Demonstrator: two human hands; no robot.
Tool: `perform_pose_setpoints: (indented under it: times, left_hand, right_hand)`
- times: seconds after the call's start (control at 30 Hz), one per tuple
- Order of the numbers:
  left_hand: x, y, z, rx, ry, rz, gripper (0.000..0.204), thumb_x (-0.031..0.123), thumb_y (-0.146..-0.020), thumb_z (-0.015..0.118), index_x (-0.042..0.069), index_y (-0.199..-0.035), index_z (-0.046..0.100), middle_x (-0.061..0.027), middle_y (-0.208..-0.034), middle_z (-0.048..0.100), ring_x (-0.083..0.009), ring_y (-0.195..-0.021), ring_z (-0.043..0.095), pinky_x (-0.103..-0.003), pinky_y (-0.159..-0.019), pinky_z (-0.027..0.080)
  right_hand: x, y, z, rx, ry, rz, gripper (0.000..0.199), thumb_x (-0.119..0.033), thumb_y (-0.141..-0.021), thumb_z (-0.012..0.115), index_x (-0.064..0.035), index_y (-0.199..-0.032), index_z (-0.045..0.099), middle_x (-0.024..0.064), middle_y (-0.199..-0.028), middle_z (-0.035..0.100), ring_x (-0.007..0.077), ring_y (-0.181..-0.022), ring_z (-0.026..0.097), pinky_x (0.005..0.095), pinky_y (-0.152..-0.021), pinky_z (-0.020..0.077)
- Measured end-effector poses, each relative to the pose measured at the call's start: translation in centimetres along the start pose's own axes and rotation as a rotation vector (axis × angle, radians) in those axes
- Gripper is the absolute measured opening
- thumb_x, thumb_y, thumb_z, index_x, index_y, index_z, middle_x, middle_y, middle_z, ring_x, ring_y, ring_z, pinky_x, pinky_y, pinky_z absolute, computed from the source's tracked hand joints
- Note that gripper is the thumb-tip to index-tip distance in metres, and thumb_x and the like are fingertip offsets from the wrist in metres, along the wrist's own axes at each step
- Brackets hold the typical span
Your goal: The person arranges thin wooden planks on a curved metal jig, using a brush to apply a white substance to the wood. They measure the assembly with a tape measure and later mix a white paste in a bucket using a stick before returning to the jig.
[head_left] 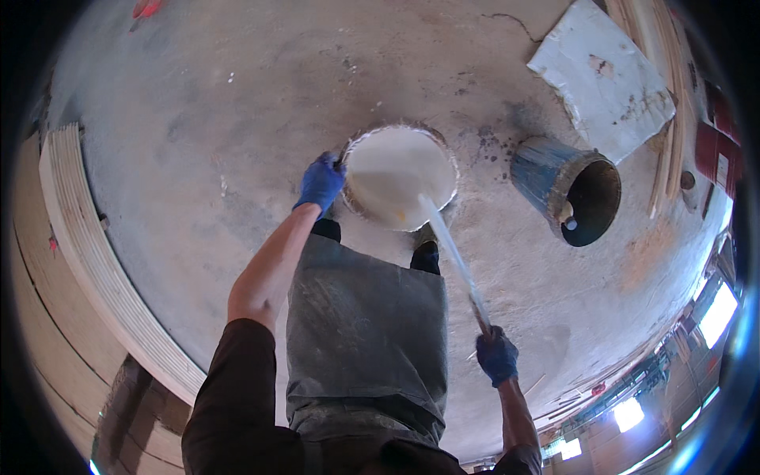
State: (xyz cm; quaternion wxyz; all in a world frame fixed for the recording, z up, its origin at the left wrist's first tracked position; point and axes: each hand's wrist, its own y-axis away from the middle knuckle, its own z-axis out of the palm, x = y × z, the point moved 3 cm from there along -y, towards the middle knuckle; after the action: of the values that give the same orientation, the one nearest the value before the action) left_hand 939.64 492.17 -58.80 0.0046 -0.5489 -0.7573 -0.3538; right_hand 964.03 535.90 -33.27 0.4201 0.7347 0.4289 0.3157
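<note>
Close in front of me stands a round bucket (348, 196) with a crusted rim, filled with a whitish liquid (388, 166). My left hand (321, 182), in a blue glove, is closed at the bucket's left edge. My right hand (497, 356), also blue-gloved, grips the upper end of a long pale stick (453, 249). The stick slants away to the left, and its far end dips into the liquid near the right side. A small yellowish spot shows on the liquid beside it. The stick's submerged tip is hidden.
To the right is a blue, crusted bucket (534, 178) with a dark inside and a pale knob-like end at its mouth. Beyond it lie a stained white sheet (602, 83) and long wooden strips (673, 103). Stacked pale boards (87, 229) line the left. A grey apron (368, 324) covers my legs.
</note>
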Motion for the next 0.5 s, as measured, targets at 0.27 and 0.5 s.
perform_pose_setpoints:
  times: [0.27,0.5]
  left_hand:
    - [-11.4,-1.4,7.0,-0.271,0.958,-0.805,0.061,0.068,-0.087,0.057,0.012,-0.113,0.062,-0.0060,-0.092,0.068,-0.0184,-0.086,0.066,-0.037,-0.069,0.053]
    - [-10.5,-5.1,12.0,-0.415,0.464,0.048,0.043,0.040,-0.094,0.055,0.010,-0.123,0.063,-0.0094,-0.118,0.068,-0.0306,-0.109,0.062,-0.042,-0.093,0.050]
  right_hand:
    - [-11.9,-16.6,1.0,0.275,-0.098,-0.256,0.041,-0.040,-0.085,0.063,-0.0055,-0.107,0.058,0.0228,-0.097,0.066,0.0443,-0.091,0.065,0.0527,-0.079,0.0514]
    - [-4.2,-13.6,3.7,0.090,0.080,-0.051,0.041,-0.037,-0.086,0.061,-0.0038,-0.109,0.051,0.0227,-0.093,0.067,0.0439,-0.086,0.066,0.0535,-0.076,0.0522]
